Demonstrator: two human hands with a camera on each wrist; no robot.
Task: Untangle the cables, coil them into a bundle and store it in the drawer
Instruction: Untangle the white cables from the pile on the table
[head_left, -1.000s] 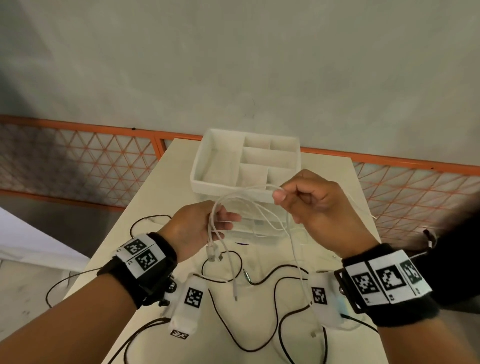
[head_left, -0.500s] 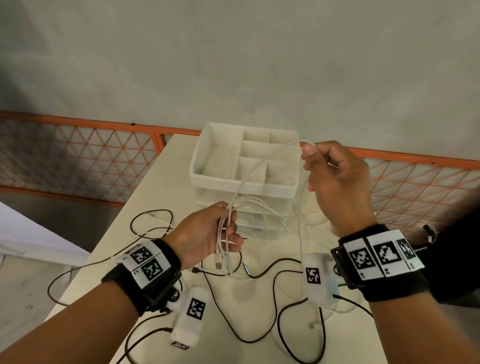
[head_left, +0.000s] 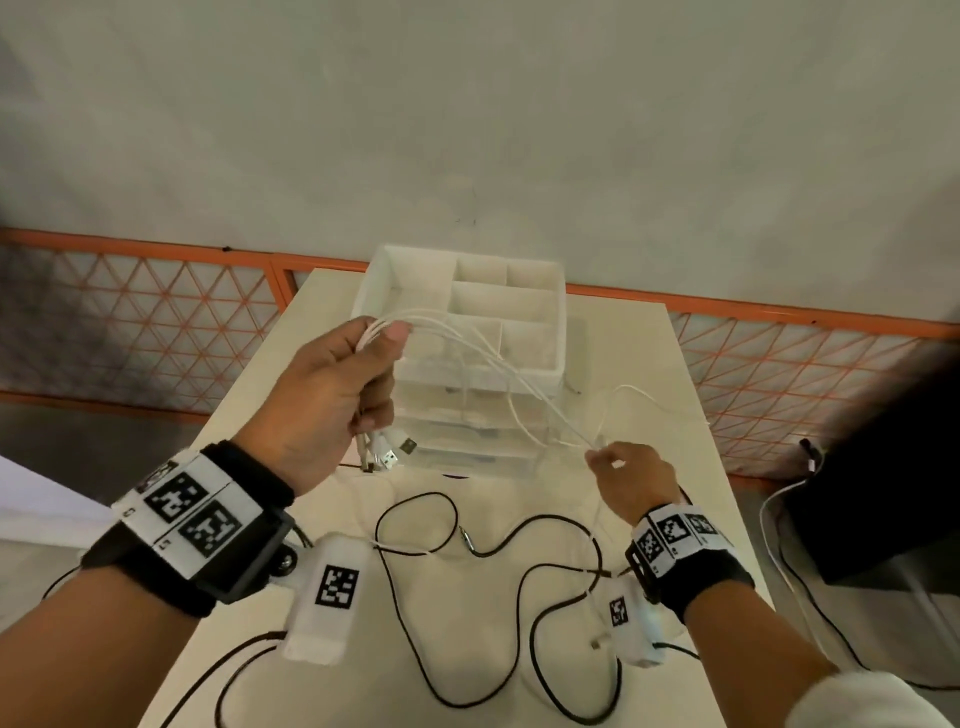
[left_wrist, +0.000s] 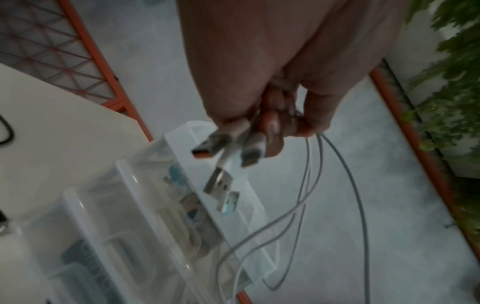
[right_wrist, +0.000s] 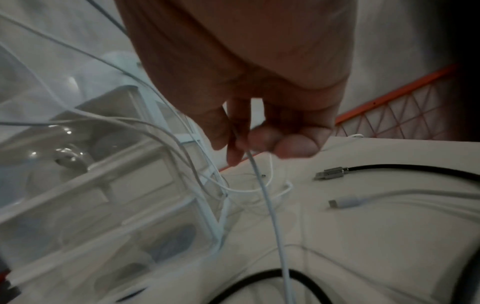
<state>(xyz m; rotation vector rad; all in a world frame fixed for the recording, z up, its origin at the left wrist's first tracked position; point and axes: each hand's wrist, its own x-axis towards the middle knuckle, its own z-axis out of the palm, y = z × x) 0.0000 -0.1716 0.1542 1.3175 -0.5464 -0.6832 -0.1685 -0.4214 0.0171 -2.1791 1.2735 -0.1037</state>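
My left hand (head_left: 358, 374) is raised in front of the clear drawer unit (head_left: 467, 415) and grips a bunch of white cables (head_left: 467, 348); their USB plugs (left_wrist: 221, 162) hang out below the fist. The white strands run right and down to my right hand (head_left: 608, 460), which pinches one white cable (right_wrist: 262, 185) low over the table, right of the drawers. A black cable (head_left: 524, 540) lies in loops on the white table (head_left: 332, 312) between my wrists. The drawer fronts look closed.
A white divided tray (head_left: 558, 332) sits on top of the drawer unit. A loose white plug (right_wrist: 340, 202) and a metal-tipped black plug (right_wrist: 327, 173) lie on the table. An orange mesh railing (head_left: 156, 312) runs behind the table; a dark object (head_left: 883, 493) stands at the right.
My left hand rose with the cable bunch to tray height. My right hand dropped from beside the tray down to the table's right side, sliding along the white cable.
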